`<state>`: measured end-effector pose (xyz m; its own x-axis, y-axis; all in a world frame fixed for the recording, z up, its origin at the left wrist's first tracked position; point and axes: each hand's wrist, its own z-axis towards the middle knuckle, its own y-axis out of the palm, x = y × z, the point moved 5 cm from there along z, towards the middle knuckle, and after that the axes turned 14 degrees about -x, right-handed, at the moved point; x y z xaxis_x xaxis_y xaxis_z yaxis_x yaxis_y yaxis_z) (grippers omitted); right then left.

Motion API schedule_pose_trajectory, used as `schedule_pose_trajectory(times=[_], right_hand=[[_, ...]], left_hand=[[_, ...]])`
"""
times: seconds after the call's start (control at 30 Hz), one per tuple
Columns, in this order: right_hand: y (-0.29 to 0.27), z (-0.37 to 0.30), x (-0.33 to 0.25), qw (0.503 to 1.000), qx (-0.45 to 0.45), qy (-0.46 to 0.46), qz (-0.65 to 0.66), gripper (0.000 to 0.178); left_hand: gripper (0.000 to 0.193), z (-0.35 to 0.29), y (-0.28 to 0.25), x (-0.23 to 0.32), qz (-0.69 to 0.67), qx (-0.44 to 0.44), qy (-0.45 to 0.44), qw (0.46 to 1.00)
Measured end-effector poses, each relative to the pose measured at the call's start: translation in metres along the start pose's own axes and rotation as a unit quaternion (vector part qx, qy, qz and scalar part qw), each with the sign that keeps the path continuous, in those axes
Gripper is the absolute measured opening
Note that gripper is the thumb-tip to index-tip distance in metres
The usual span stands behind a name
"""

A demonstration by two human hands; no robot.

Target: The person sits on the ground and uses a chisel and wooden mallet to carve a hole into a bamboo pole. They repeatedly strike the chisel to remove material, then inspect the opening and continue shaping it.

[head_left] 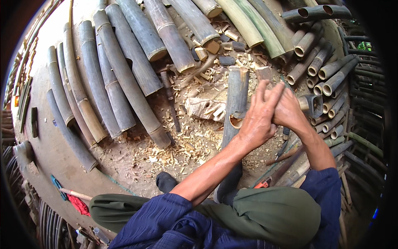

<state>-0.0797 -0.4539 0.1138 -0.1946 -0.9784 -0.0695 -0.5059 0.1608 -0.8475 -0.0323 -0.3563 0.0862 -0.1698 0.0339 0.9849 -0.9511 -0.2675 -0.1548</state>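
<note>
A dark bamboo length (239,89) runs from the far litter toward my knees, with a pale-edged hole cut in its wall. Just right of it, my left hand (260,112) is stretched out, its fingers extended against my other hand. My right hand (288,106) meets it at an angle, partly overlapped; what its fingers do is mostly hidden. No tool shows between them. Close to the right wrist is a dark object with a squarish rim (311,106), its kind unclear. Beyond my fingertips sits a small brown wooden block (263,74).
Several bamboo poles (128,83) lie across the left and far ground. Cut bamboo tubes (327,79) are stacked at right. Pale shavings (182,145) cover the middle, around a rough wood chunk (203,108) and a dark rod (171,99). An orange-handled saw (263,182) lies by my right knee.
</note>
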Motion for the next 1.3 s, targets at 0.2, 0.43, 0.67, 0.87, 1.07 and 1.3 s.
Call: schedule_pose_trajectory(times=[0.2,0.43,0.67,0.87,1.07,1.3], right_hand=[[-0.014,0.048,-0.036,0.987,0.011,-0.111,-0.116,0.018],[0.042,-0.004,0.006,0.973,-0.153,-0.161,0.066,0.02],[0.149,-0.046,0.004,0.88,-0.28,-0.017,0.384,0.04],[0.236,-0.054,-0.033,0.802,-0.212,0.192,0.525,0.059],[0.193,-0.028,-0.114,0.372,-0.076,0.085,0.921,0.035],[0.153,-0.095,-0.106,0.465,0.114,0.096,0.873,0.036]], left_hand=[[0.1,-0.022,-0.021,-0.012,-0.015,0.191,0.011,0.981],[0.106,-0.012,0.03,0.0,0.031,-0.06,-0.096,0.993],[0.1,-0.013,0.045,0.001,0.065,-0.293,-0.174,0.938],[0.096,-0.037,0.039,-0.01,0.092,-0.436,-0.11,0.888],[0.112,-0.052,0.01,-0.024,0.147,-0.468,-0.052,0.87],[0.061,-0.145,-0.157,-0.057,-0.014,0.406,-0.182,0.896]])
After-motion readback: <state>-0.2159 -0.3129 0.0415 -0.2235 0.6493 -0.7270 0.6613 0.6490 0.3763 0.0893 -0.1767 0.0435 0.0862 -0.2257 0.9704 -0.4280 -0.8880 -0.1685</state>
